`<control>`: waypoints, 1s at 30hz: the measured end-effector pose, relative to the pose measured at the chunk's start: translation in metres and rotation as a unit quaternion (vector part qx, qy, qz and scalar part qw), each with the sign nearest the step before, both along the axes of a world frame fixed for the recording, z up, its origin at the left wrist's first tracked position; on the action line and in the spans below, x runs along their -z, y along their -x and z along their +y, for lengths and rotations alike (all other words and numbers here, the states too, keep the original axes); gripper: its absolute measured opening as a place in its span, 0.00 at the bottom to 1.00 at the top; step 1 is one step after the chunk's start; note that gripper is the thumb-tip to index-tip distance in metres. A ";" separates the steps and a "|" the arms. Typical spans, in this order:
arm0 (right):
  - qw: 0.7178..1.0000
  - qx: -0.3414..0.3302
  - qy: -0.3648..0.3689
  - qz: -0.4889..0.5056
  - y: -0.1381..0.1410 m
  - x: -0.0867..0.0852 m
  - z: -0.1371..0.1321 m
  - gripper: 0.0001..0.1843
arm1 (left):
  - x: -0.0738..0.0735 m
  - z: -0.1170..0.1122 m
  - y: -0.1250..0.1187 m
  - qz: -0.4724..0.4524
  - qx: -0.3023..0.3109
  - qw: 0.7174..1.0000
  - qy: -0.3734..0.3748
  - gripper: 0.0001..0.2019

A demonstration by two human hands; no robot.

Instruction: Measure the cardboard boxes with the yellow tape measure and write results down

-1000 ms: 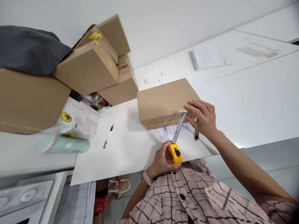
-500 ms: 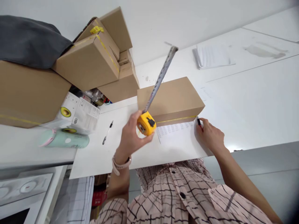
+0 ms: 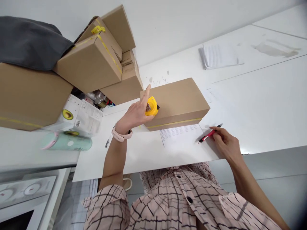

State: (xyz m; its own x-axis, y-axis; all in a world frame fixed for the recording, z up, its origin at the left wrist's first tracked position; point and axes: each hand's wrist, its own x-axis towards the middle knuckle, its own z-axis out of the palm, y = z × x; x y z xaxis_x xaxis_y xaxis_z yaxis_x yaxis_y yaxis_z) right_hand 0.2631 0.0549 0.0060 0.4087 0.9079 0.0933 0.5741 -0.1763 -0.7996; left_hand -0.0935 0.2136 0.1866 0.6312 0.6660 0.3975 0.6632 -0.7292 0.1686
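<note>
where the left hand (image 3: pixel 135 112) sits: at the left end of the cardboard box (image 3: pixel 178 97), closed round the yellow tape measure (image 3: pixel 151 106), forefinger stretched up along the box edge
tape measure: held against the box front; no blade shows out of the case
right hand (image 3: pixel 225 143): fingers pinched on the back end of the red pen (image 3: pixel 208 135), low over the bench (image 3: pixel 254 105)
pen tip: at the right edge of the printed sheet (image 3: pixel 180 135), which lies just before the box
progress, as judged: measuring looks paused with the blade wound in; noting looks not yet begun, and any handwriting on the sheet is too small to tell
nearby: stacked boxes (image 3: pixel 90 65) and a green bottle (image 3: pixel 68 144) at left, well apart
</note>
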 end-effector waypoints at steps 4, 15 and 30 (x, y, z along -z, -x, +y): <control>0.997 -0.015 -0.064 -0.040 0.002 0.008 -0.007 0.19 | 0.007 -0.020 -0.009 -0.057 -0.023 0.998 -0.033 0.38; 0.974 -0.050 -0.119 -0.185 0.011 0.009 -0.005 0.13 | 0.160 -0.174 -0.038 -0.124 -0.072 0.989 0.033 0.17; 0.952 -0.149 -0.010 0.268 0.129 -0.042 -0.001 0.19 | 0.201 -0.191 -0.050 0.048 0.023 0.995 0.081 0.44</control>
